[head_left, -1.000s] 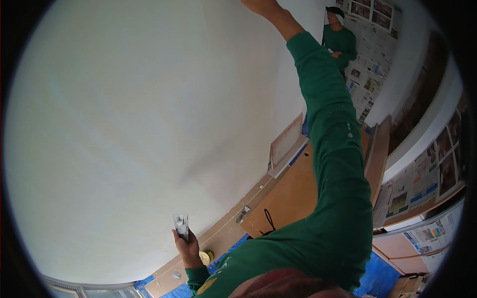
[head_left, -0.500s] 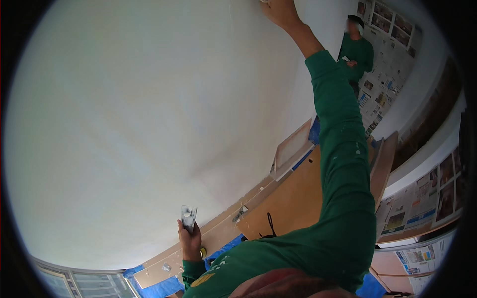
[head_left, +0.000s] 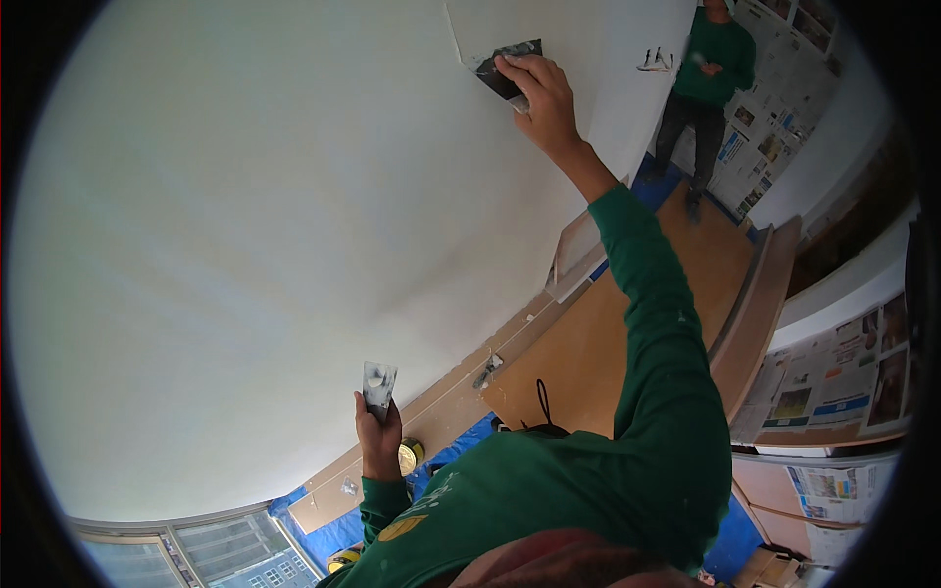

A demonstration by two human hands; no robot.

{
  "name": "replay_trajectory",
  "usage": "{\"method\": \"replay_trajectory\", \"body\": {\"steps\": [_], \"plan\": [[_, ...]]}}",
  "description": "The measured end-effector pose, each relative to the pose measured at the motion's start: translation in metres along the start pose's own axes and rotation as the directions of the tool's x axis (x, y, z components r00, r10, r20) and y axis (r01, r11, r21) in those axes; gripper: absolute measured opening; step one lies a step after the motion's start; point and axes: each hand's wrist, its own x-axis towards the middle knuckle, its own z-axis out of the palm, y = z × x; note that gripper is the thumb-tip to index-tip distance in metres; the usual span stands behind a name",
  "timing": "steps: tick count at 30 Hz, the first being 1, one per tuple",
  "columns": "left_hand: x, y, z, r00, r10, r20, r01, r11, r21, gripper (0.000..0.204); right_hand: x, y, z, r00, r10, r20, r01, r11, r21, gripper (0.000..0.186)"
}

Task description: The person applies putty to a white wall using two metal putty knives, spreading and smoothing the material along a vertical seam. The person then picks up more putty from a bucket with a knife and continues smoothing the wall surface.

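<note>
High against the pale wall (head_left: 245, 225), my right hand (head_left: 552, 103) is closed on a broad, dark putty knife (head_left: 500, 76) smeared with white filler. Its blade lies at the wall, beside a thin raised white streak (head_left: 453, 34). Lower down, my left hand (head_left: 378, 436) grips a second tool, a flat metal scraper (head_left: 379, 384), blade up. A dab of white filler sits on that blade. The scraper is held in front of the wall; its handle is hidden in my fingers.
A person (head_left: 714, 59) in a green top stands at the far right by newspaper-covered wall panels (head_left: 774, 108). Brown boards (head_left: 569, 363) and blue sheeting (head_left: 333, 537) lie below. A framed panel (head_left: 576, 250) leans at the wall's foot. A tin (head_left: 410, 456) stands near my left wrist.
My right hand has come lower in the picture, bringing the putty knife into view. The view has shifted, showing more of the other person's legs. My left hand still holds its scraper.
</note>
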Motion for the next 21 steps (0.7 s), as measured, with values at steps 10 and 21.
{"method": "replay_trajectory", "body": {"steps": [10, 21], "plan": [[-0.001, 0.000, -0.008, 0.996, -0.031, -0.089, 0.033, 0.999, 0.028, 0.034, -0.152, -0.018, 0.038, 0.974, 0.159, 0.162, -0.168, 0.985, 0.040, 0.070], [0.007, -0.014, 0.009, 0.999, -0.040, -0.021, 0.042, 0.992, 0.123, 0.039, -0.302, -0.054, 0.084, 0.892, 0.382, 0.241, -0.415, 0.904, 0.102, 0.079]]}}
